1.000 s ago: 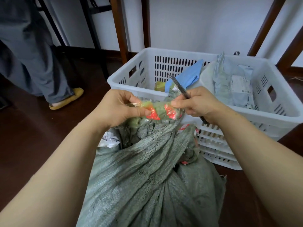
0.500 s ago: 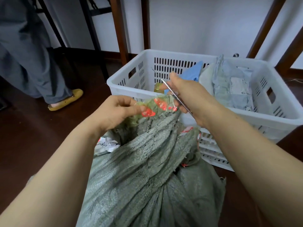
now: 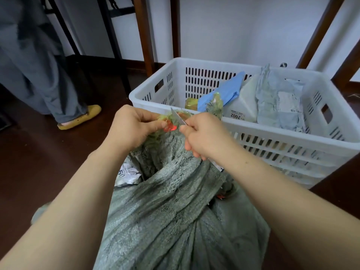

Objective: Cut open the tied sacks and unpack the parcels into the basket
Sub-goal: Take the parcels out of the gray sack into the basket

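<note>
My left hand (image 3: 134, 127) pinches the bunched neck of the grey-green woven sack (image 3: 175, 211), thumb and fingers curled over the clear wrap with red print (image 3: 169, 127) that binds it. My right hand (image 3: 202, 137) is closed in a fist round a handle I cannot see (the fist hides it completely). Only the narrow blade (image 3: 178, 116) shows, slanting up and to the left with its edge against the wrap, between the two hands. The sack stands on the dark floor (image 3: 48, 162) right in front of me, touching the near side of the white slotted basket (image 3: 272, 131). Its neck and both hands cover part of the basket's front rim. A white printed parcel (image 3: 127, 174) peeks from a gap in the sack by my left forearm. Inside the basket lie a blue parcel (image 3: 224, 90), a white one marked 2002 (image 3: 243, 102) and a crumpled grey one (image 3: 278, 102), while a frayed green scrap (image 3: 215, 105) stands up in front of the blue. At far left someone else's grey trouser leg (image 3: 39, 75) and yellow shoe (image 3: 81, 116) are on the floor, well apart from the sack. Dark wooden legs (image 3: 143, 32) rise behind the basket.
</note>
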### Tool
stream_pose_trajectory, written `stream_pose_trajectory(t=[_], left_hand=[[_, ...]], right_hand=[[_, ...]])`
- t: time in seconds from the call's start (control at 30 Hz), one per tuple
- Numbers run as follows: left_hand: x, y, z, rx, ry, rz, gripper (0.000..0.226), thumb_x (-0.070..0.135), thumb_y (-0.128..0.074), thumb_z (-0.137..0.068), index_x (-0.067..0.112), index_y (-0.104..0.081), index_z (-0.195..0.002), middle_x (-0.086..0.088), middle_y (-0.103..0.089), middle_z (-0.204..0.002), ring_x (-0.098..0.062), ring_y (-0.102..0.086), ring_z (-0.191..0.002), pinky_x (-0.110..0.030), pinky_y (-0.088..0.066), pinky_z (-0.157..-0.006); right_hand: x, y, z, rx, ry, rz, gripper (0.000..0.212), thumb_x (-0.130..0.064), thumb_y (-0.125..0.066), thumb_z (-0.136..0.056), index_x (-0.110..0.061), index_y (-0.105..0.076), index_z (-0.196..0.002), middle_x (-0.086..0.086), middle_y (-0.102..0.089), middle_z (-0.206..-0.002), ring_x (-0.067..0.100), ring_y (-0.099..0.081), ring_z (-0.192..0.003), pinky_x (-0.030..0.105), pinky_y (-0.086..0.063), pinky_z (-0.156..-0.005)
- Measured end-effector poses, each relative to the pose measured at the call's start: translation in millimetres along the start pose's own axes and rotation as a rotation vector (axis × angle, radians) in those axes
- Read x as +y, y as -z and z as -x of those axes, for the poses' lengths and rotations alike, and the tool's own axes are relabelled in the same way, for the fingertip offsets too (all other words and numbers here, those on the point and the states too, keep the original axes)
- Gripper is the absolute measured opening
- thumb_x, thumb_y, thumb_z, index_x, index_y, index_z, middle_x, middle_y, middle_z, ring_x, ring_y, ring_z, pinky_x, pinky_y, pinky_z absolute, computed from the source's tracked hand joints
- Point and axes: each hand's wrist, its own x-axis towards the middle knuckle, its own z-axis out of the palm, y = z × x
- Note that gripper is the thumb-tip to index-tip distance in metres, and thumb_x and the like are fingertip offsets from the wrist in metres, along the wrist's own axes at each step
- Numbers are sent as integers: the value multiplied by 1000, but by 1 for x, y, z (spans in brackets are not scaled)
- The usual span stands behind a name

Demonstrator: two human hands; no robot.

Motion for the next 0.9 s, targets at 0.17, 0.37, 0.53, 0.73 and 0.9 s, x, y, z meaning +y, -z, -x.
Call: stream_pose_trajectory(t=[0.17, 0.37, 0.53, 0.73, 0.9], left_hand=[[-5, 2, -1, 38, -1, -64, 14, 28, -81, -73, 16, -76, -79, -12, -73, -74, -36, -67, -77, -50, -56, -75], [-7, -1, -3, 44, -19, -102, 16, 22, -78, -76, 8, -72, -79, -19, -69, -76, -20, -55, -64, -49, -53, -71], [-4, -6, -3, 31, -66, -172, 10, 21, -79, -76, 14, -72, -76, -12, -70, -72, -33, -65, -72, -49, -54, -69], [-2, -7, -3, 19, -96, -252, 10, 26, -79, -75, 29, -70, -74, -1, -71, -73, -24, -67, -74, -45, -55, -71], [1, -13, 0, 80, -128, -375, 16, 28, -77, -77, 15, -72, -85, -2, -70, -79, -24, -64, -79, -39, -52, -72]], right_hand=[[0, -1, -5, 36, 2, -6, 41, -36, -39, -100, -9, -67, -87, 11, -70, -81, 23, -60, -68, 41, -53, -77], [1, 3, -8, 41, -16, -99, 31, -28, -38, -101, -14, -66, -102, -10, -49, -64, 13, -50, -59, 33, -45, -69], [-3, -2, -4, 103, 67, 247, 16, -23, -42, -100, -12, -51, -108, -8, -42, -69, 20, -50, -71, 32, -43, -61], [-17, -3, 7, 44, 62, 497, 18, -6, -44, -96, -9, -56, -110, 0, -48, -80, 24, -46, -78, 33, -38, -64], [-27, -2, 11, 6, 49, 545, 26, 1, -48, -90, -6, -57, -113, 4, -40, -83, 28, -53, -88, 35, -42, -66]])
